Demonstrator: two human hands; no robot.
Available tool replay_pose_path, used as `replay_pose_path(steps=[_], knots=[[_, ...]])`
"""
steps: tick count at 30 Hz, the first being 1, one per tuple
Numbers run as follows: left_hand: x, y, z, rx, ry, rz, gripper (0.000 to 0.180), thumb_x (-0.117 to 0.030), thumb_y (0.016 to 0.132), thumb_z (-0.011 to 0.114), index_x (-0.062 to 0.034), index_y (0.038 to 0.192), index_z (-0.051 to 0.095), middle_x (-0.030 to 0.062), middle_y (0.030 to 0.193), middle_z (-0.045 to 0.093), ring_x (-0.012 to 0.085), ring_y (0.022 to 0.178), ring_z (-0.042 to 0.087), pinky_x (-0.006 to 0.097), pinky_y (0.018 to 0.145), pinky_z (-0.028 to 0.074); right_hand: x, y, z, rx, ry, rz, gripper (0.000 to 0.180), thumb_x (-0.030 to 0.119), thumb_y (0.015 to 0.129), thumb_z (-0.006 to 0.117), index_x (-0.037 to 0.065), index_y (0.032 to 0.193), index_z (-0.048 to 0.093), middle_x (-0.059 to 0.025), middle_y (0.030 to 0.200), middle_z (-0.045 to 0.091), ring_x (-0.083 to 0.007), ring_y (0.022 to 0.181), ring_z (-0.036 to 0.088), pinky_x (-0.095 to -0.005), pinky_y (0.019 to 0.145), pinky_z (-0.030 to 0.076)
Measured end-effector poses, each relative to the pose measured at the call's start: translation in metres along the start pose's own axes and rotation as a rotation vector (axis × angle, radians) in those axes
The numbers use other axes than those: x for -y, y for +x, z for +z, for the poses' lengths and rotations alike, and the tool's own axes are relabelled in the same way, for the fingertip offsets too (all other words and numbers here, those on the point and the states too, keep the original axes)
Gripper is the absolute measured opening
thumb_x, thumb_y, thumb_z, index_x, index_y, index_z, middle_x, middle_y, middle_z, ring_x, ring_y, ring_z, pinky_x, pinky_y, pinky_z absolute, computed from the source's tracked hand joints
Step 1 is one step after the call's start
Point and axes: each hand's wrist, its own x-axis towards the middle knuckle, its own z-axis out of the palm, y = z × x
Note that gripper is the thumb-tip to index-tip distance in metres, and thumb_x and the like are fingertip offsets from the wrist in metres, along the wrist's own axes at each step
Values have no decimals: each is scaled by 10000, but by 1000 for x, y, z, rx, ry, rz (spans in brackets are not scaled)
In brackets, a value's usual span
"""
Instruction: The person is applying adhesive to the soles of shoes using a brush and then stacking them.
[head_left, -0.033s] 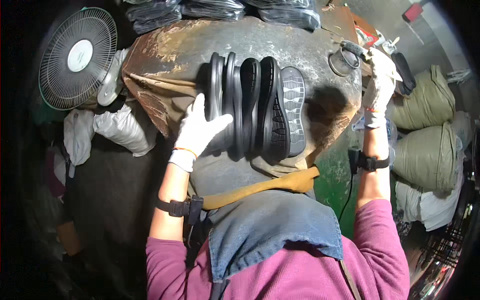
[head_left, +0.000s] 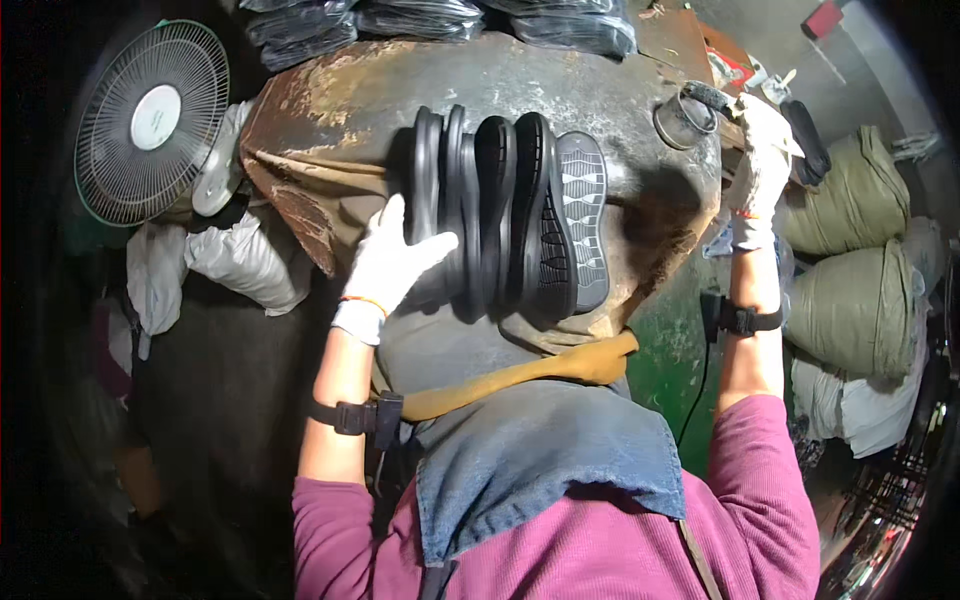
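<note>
- Head view: the left hand (head_left: 395, 262), in a white glove, lies with its fingers spread and its palm pressed against the left end of a row of black shoe soles (head_left: 510, 215).
- The soles stand on edge, packed together, in the middle of the rusty metal surface (head_left: 340, 100). The rightmost one shows its grey tread.
- The right hand (head_left: 760, 165), also gloved, is curled around a dark handle (head_left: 712, 97) that reaches toward a small metal cup (head_left: 680, 122) at the surface's far right edge.
- Compared with the other picture of this view, nothing has shifted: both hands and the row are where they were.
- A fan (head_left: 150, 120) stands at the left and stuffed sacks (head_left: 850, 300) at the right.
</note>
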Motion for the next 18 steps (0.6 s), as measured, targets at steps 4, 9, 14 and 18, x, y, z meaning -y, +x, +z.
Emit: replay_pose_path(steps=[4,9,14,18], knots=[[18,5,-3,88,-238,100,780,-351,914,781,103,1478,494,254,1421,607,293,1304,578,369,1150,413,-59,-2,-20,134,-79,74,261,114,1025,577,16,1214,729,-116,1220,722,-232,1136,666,-361,1032,506],[44,-8,-20,-54,-268,15,599,-221,926,743,101,1399,566,188,1314,660,264,1175,624,365,1034,492,-64,2,20,192,-2,187,193,246,957,674,104,1029,783,-103,932,766,-277,918,724,-385,857,565],[6,-16,-12,-343,221,395,433,-149,862,714,20,1258,677,207,1029,649,385,992,637,463,899,523,-80,2,30,389,-524,87,186,285,914,659,165,964,791,-94,895,774,-275,868,700,-415,795,514],[53,-3,-37,-544,62,196,436,-111,894,686,11,1312,664,188,1035,665,346,1027,639,434,929,525,-105,2,49,582,-849,62,242,264,950,569,169,1040,772,-78,1027,777,-301,996,729,-441,892,548]])
